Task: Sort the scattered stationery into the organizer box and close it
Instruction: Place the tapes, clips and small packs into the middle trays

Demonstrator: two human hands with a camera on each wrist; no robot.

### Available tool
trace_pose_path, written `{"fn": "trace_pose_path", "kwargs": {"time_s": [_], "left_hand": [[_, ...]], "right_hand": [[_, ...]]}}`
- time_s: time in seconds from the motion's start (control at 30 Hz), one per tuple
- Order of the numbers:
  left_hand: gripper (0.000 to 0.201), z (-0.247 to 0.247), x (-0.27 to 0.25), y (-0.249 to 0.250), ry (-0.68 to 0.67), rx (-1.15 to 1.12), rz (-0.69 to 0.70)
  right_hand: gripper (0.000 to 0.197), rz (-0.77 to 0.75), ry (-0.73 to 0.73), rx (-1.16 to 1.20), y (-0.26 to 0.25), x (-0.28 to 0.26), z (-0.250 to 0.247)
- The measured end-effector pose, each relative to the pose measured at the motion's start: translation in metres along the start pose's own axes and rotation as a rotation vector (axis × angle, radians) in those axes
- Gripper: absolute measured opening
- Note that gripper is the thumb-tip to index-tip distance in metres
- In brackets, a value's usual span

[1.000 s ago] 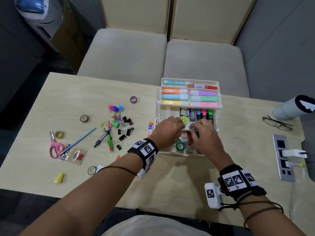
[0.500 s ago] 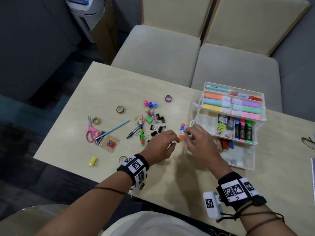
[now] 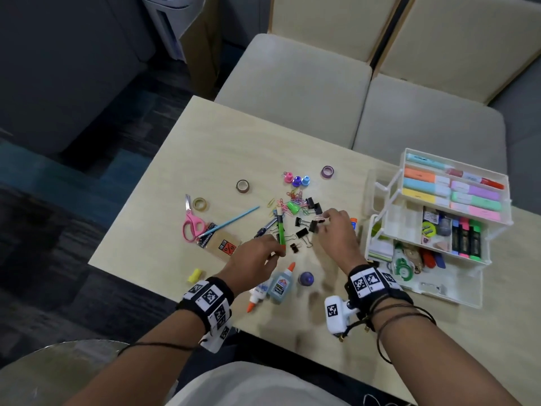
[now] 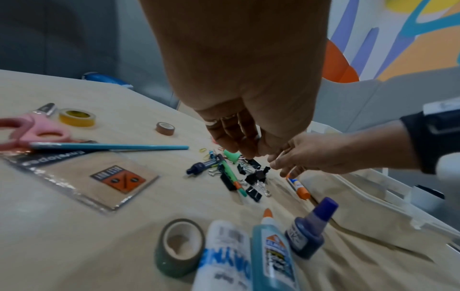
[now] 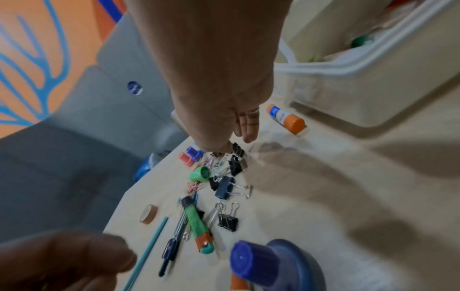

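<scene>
Binder clips [image 3: 304,230] lie in a loose black heap mid-table, tangled with coloured paper clips [image 3: 294,200] and a green pen [image 3: 281,230], left of the open organizer box [image 3: 380,238]. The right hand [image 3: 336,230] reaches over the heap's right edge, fingers curled down among the clips; whether it has already pinched one I cannot tell. The left hand [image 3: 254,256] hovers at the pen's near end, fingers bent toward it, grip likewise unclear. To do this step well, I would gather several clips by their wire handles in one pinch, shake off any snagged paper clips, then carry them to one small compartment. Scissors [image 3: 191,222], tape rolls [image 3: 242,186] and glue bottles [image 3: 281,284] wait on the table [image 3: 205,136].
</scene>
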State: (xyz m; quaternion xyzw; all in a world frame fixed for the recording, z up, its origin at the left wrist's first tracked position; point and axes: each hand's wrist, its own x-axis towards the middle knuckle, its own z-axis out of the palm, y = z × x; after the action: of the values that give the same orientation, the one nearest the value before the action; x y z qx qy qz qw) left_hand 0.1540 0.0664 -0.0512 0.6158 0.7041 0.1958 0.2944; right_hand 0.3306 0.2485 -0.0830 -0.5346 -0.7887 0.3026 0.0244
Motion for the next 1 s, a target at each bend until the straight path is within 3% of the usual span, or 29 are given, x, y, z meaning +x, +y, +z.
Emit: {"fn": "trace_pose_path", "kwargs": {"time_s": [0.23, 0.4, 0.5, 0.6, 0.73, 0.87, 1.0], "left_hand": [[0.022, -0.018, 0.001, -0.017, -0.018, -0.035, 0.007], [0.021, -0.025, 0.004, -0.030, -0.030, -0.043, 0.016], [0.020, -0.029, 0.005, -0.040, -0.021, -0.041, 0.001], [0.020, -0.035, 0.006, -0.050, 0.010, -0.038, -0.017], [0.021, -0.057, 0.012, -0.066, 0.093, 0.010, -0.110], [0.029, -0.082, 0.034, -0.090, 0.142, 0.102, -0.236], [0.040, -0.092, 0.067, -0.110, 0.098, 0.242, -0.254]], "right_hand": [[0.016, -0.005, -0.055, -0.096, 0.011, 0.009, 0.012], [0.011, -0.014, -0.234, -0.252, -0.024, 0.016, -0.020], [0.014, -0.015, -0.061, -0.193, -0.043, 0.051, -0.038], [0.032, -0.016, 0.072, -0.145, -0.046, 0.096, -0.042], [0.025, -0.029, 0.029, -0.209, -0.028, 0.138, -0.027], [0.013, -0.002, 0.027, -0.248, -0.008, 0.137, -0.005], [0.040, -0.023, 0.081, -0.188, 0.001, 0.115, 0.003]]}}
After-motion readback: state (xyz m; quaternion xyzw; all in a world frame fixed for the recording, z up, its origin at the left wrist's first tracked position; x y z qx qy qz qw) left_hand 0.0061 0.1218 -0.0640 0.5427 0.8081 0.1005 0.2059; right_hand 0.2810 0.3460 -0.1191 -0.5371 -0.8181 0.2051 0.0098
